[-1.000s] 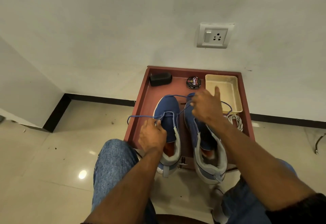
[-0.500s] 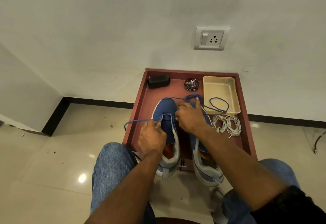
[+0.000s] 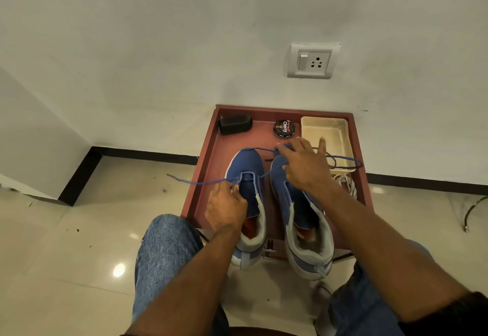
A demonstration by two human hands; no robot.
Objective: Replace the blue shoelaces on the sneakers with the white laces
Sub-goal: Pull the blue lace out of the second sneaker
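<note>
1. Two blue sneakers stand side by side, toes toward the wall, on a red-brown tray [image 3: 208,166]: the left sneaker [image 3: 247,166] and the right sneaker [image 3: 286,193]. Their heels hang over the tray's near edge.
2. The left hand [image 3: 225,210] rests on the left sneaker's tongue area, fingers curled and pinching the blue lace [image 3: 200,183] at the lowest eyelets.
3. One end of that lace runs out to the left past the tray edge; another strand crosses toward the right sneaker's toe.
4. The right hand [image 3: 306,166] hovers over the right sneaker's toe with fingers spread. A loop of blue lace trails from under it across the cream dish [image 3: 340,129]; whether the fingers grip the lace I cannot tell.
5. The white laces [image 3: 347,183] lie bundled on the tray, just beside the right wrist and near the dish.
6. At the tray's far edge sit a black brush [image 3: 235,124] and a round polish tin [image 3: 284,129].
</note>
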